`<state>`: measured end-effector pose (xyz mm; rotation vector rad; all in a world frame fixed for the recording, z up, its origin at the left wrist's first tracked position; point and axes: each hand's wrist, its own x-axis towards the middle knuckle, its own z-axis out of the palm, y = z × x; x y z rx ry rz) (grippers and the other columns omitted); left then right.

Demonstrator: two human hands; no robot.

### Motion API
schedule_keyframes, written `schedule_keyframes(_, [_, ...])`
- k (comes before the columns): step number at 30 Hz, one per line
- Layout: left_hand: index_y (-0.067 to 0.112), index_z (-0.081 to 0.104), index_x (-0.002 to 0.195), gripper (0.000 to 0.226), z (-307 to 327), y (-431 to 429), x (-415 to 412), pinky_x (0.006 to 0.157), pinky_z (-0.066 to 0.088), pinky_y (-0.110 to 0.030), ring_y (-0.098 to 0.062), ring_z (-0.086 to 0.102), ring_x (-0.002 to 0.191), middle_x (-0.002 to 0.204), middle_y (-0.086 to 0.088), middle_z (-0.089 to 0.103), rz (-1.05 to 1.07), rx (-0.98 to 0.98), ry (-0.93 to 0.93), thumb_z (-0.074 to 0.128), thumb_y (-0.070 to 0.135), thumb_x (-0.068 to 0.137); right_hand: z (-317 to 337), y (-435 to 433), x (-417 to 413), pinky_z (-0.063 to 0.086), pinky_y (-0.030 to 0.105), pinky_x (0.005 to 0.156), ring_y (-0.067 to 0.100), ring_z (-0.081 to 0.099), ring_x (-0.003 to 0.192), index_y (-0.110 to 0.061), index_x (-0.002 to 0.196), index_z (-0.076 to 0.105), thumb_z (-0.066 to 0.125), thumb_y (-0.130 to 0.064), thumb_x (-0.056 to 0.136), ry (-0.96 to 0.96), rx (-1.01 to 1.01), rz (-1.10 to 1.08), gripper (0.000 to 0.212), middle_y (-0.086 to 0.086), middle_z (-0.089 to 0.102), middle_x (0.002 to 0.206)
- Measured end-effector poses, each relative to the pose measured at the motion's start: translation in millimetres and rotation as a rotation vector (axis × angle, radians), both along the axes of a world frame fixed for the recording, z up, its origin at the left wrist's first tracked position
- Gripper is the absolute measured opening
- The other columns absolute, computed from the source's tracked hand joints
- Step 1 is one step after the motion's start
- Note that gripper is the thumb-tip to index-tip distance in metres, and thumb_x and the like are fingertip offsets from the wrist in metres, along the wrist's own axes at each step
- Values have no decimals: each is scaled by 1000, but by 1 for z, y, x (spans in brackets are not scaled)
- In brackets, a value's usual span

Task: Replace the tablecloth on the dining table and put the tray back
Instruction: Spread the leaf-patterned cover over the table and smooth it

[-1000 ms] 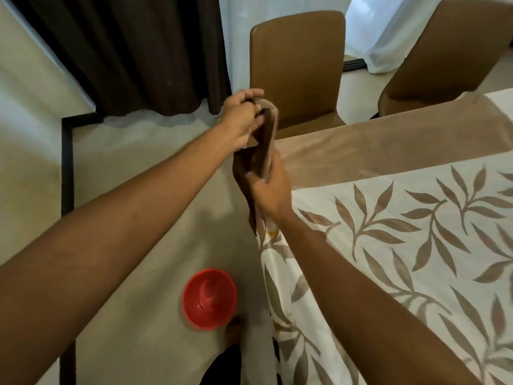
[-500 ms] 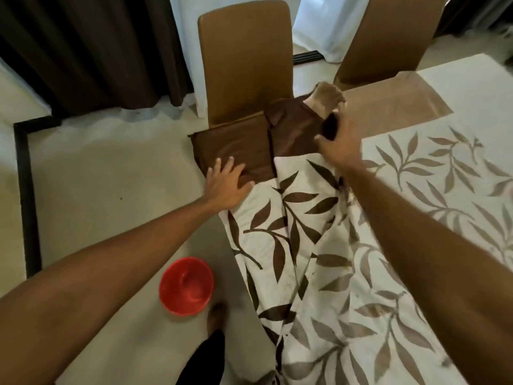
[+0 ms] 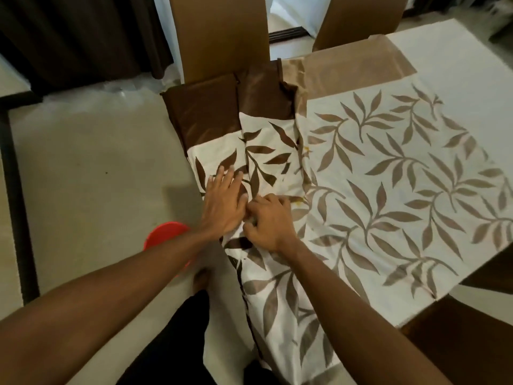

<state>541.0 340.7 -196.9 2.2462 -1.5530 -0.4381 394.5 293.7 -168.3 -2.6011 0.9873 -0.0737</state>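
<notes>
Head view, the only one. Hidden or cut off first: the red bowl [image 3: 163, 234] on the floor is half covered by the left forearm; both chair backs lose their tops at the frame edge; a dark brown shape at lower right is too dim for us to identify; one bare foot [image 3: 200, 276] shows beside a dark trouser leg. The bench [image 3: 466, 68] shows only as a pale surface past the cloth's far side, and we cannot tell whether that is bare top or another cover. Counts: one tablecloth [image 3: 388, 176], two chairs (near [image 3: 222, 37], far right [image 3: 361, 18]), one bowl, two hands. The tablecloth, cream with brown leaves and a brown end band, lies spread over the bench. Its left part is doubled over into a narrow strip with the darker face up. The strip's long axis runs from us away toward the near chair, brown band at the far end, along the bench's left edge. The left grip [image 3: 224, 201] lies flat on the strip, fingers straight and spread, holding nothing. The right grip [image 3: 270, 220], touching it, has fingers curled down and the thumb tucked in, pinching a fold of the cloth. A dark curtain [image 3: 83, 31] hangs at upper left.
</notes>
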Motion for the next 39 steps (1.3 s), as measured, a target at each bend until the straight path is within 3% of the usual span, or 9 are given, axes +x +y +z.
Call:
schedule_keyframes(4, [15,28,157,61,-10,55,-46,124,9,-54,-32,6,154,166,-13,16,-54,56,14,37,41,103,5,10,-53,43,38,76,11,38,76,-27,80,70,59,-41,78,-29,-7,272,18,-7,63,72])
schedule_keyframes(8, [20,0,161,68,-16,77,-62,124,-1,-50,-26,-12,154,167,-7,-10,-51,203,-95,20,53,104,27,8,-92,48,39,88,20,61,86,-31,103,70,57,-57,87,346,47,374,34,0,71,86])
schedule_keyframes(13, [14,-3,159,66,0,65,-66,124,-3,-51,-28,-12,154,167,-10,-11,-8,373,-226,18,47,106,64,-13,-160,39,46,106,18,56,95,-24,100,74,56,-53,91,653,-88,268,36,-2,61,90])
schedule_keyframes(20, [12,11,160,74,9,101,-140,123,8,-49,-29,1,155,168,-10,4,-62,288,-146,37,50,102,55,56,-167,33,55,107,22,44,127,-39,140,53,56,-61,79,434,3,521,65,-8,54,137])
schedule_keyframes(25, [11,-1,160,75,-3,120,-149,125,3,-48,-30,-8,154,167,-14,-9,-17,313,-136,26,54,104,31,93,-174,34,48,99,23,62,108,-30,114,67,57,-65,85,419,7,551,47,-2,71,106])
schedule_keyframes(28, [9,-7,159,76,-2,120,-152,125,-2,-47,-30,-12,153,165,-16,-14,-17,356,-161,18,56,104,38,90,-193,40,35,81,26,62,93,-18,110,73,59,-55,90,634,84,630,45,5,71,100])
schedule_keyframes(32, [7,-8,158,73,7,118,-157,125,-3,-47,-31,-12,153,165,-19,-14,17,389,-192,18,51,105,52,65,-213,54,36,83,25,62,88,-11,111,72,70,-40,84,955,333,557,40,5,70,106])
schedule_keyframes(36, [7,-5,159,76,14,120,-189,125,4,-48,-33,-7,154,166,-18,-9,54,248,-176,35,39,103,70,56,-216,44,34,79,20,58,90,-29,88,64,69,-58,84,708,325,555,29,-8,61,91])
schedule_keyframes(39, [7,2,159,73,6,132,-212,126,2,-45,-33,-6,154,166,-18,-4,6,232,-60,36,41,105,62,87,-213,40,32,86,22,58,107,-29,127,62,70,-54,87,509,408,564,47,-4,64,118])
